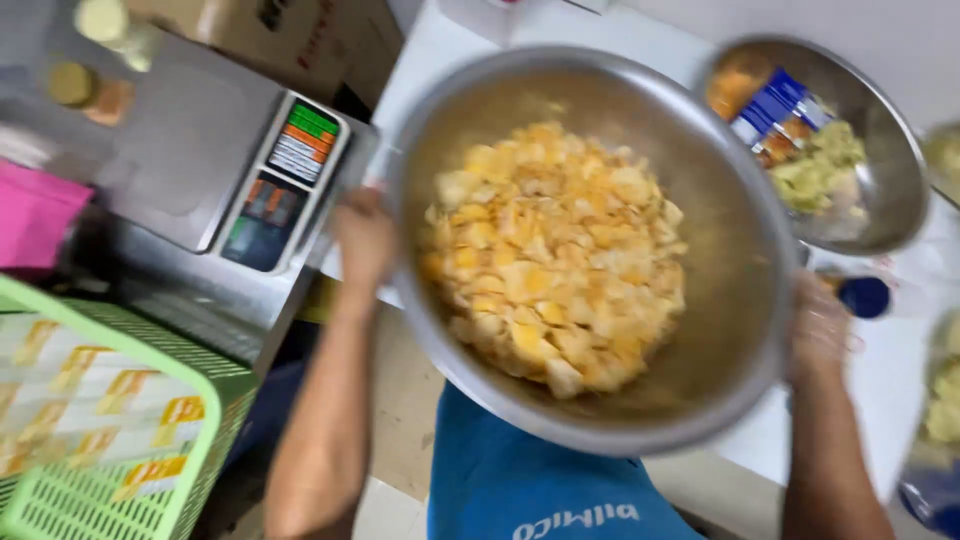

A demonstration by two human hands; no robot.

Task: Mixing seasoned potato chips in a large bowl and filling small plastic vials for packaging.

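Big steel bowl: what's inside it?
The big bowl, held by the left hand and right hand, holds a heap of yellow and pale chunks. The heap covers the bowl's bottom; motion blur hides what food it is.

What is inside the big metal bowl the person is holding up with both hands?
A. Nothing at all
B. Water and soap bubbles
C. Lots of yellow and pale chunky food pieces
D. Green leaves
C: the big metal bowl, gripped at its rim by the left hand and the right hand, is heaped with yellow and pale food chunks.
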